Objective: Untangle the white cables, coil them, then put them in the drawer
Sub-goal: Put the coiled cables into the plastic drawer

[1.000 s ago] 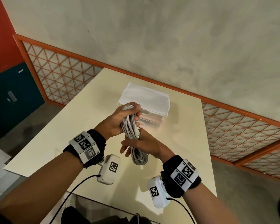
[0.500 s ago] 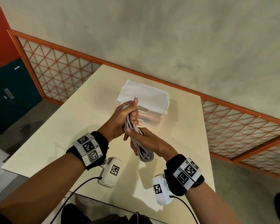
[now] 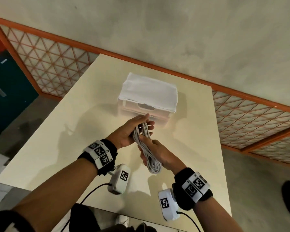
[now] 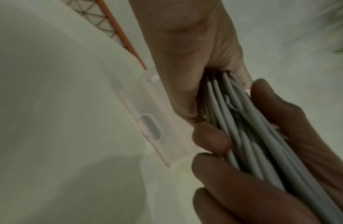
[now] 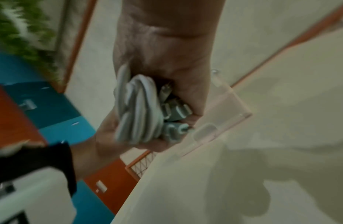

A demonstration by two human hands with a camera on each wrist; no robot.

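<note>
The white cables are gathered into one long looped bundle held above the table. My left hand holds the bundle's top between thumb and fingers, close in front of the drawer box. My right hand grips the lower half, and the loop end hangs out below it. In the right wrist view the cables and their connectors sit bunched between my right hand and my left hand. The left wrist view shows the cable strands running under my left hand. The clear drawer is shut.
A folded white cloth lies on top of the drawer box. The cream table ends at a plain wall with an orange-framed mesh railing behind and to both sides. The near table edge runs just below my wrists.
My right hand has moved from under the bundle's middle to a grip round its lower half. My left thumb has straightened over the top, and the bundle's top now points at the drawer.
</note>
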